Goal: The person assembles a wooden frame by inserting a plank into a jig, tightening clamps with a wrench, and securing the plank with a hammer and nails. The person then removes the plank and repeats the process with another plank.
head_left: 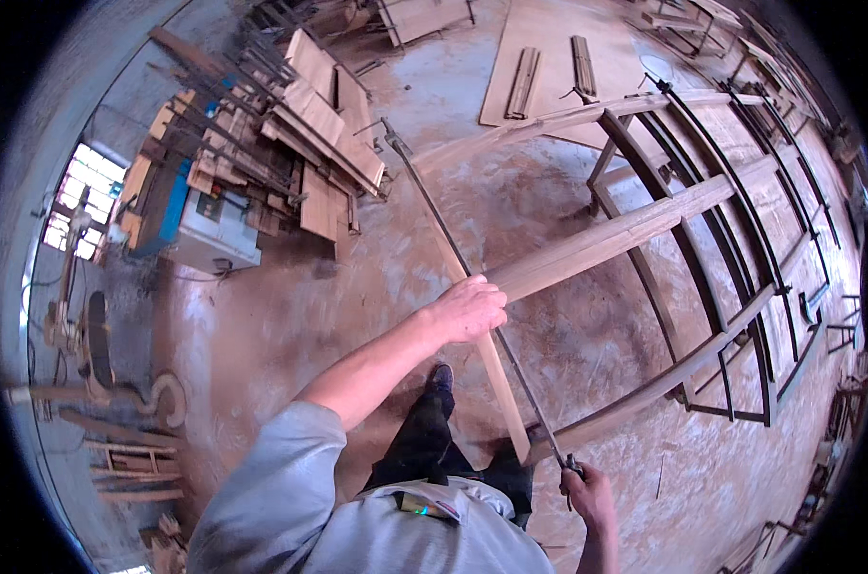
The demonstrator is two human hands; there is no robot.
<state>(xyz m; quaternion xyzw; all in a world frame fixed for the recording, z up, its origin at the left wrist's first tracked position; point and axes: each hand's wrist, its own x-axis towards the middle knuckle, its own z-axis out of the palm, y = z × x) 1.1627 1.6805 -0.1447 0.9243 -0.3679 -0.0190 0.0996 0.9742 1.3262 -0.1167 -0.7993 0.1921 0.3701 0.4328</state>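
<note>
A long metal bar clamp (529,390) stretches across the near end of a wooden frame, alongside its pale end rail (503,387). My left hand (467,311) is closed over the clamp's bar at the butt of the frame's middle beam (611,239); its palm hides whether the end rail is in the grip too. At the clamp's near end, my right hand (590,496) wraps around the dark screw handle. The clamp's far jaw (396,143) sits by the end of the far side beam (539,124).
More bar clamps (731,182) cross the frame farther right, above dark metal supports (649,287). Stacked boards (310,105) and a white-and-blue machine (214,230) stand at the left. A flat panel (558,81) with slat bundles lies beyond. My foot (442,376) is beside the end rail.
</note>
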